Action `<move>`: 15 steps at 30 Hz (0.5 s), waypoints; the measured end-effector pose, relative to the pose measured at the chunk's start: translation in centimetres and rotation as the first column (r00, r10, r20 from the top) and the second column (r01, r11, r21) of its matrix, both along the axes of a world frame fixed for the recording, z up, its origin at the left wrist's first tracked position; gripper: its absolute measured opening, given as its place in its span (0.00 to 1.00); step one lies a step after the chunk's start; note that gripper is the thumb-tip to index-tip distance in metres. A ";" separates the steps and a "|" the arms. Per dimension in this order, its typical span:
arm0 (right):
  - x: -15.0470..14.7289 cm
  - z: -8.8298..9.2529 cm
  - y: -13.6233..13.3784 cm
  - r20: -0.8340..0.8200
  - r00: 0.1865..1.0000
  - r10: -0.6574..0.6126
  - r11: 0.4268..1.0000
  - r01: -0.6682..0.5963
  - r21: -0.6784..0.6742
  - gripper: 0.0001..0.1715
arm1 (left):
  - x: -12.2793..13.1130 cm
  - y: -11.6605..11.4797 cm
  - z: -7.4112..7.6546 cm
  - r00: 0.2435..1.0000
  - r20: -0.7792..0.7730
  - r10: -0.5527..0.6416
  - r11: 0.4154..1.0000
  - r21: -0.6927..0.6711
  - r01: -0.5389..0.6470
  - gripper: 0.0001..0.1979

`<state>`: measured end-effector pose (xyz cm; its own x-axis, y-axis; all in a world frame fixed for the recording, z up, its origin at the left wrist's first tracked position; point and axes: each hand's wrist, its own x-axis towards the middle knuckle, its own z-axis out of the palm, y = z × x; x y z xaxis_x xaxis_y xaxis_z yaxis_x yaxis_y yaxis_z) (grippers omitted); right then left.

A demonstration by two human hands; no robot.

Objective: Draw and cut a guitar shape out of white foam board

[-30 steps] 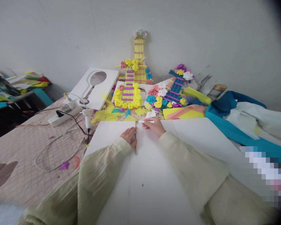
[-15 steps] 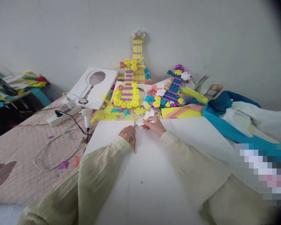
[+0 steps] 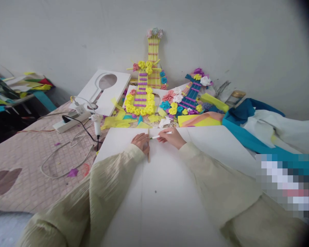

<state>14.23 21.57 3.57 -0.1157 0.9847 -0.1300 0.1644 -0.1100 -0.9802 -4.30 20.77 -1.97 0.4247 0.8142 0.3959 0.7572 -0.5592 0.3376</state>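
Note:
My left hand [image 3: 141, 141] rests on the white board [image 3: 167, 192], its fingers and thumb holding a thin wooden ruler [image 3: 148, 157] down. The ruler lies lengthwise, pointing away from me, and my palm covers part of it. In my right hand [image 3: 173, 138] is a slim white pen [image 3: 155, 137], pinched between thumb and fingers. Its dark tip points left, close beside the ruler's right edge; whether it touches the board I cannot tell. A faint line [image 3: 142, 192] runs down the board.
Behind the board stand paper-flower guitars [image 3: 142, 90] among yellow paper scraps [image 3: 115, 122]. At left are a white cut-out panel [image 3: 109, 99], a glue gun [image 3: 96, 125], a power strip [image 3: 71, 122] and loose cables. Blue fabric-like sheets [image 3: 237, 132] lie at right, near a jar [image 3: 235, 98].
The view has shifted slightly. My right hand and the pen have slid a little toward me along the ruler, while my left hand keeps its place on it.

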 end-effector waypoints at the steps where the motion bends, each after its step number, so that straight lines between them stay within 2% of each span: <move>1: 0.0 0.1 -0.1 0.003 1.000 0.004 1.000 -0.004 -0.002 0.03 | 0.0 0.0 0.1 1.000 -0.004 0.001 1.000 -0.003 -0.001 0.15; 7: 0.1 0.5 -1.0 0.021 0.999 0.032 0.999 -0.032 -0.021 0.04 | 0.1 -0.3 0.5 0.998 -0.047 0.051 0.997 -0.060 -0.054 0.17; 15: 0.4 0.9 -2.7 0.046 0.996 0.073 0.996 -0.071 -0.048 0.05 | 0.3 -0.7 1.1 0.997 -0.050 0.061 0.995 -0.072 -0.064 0.16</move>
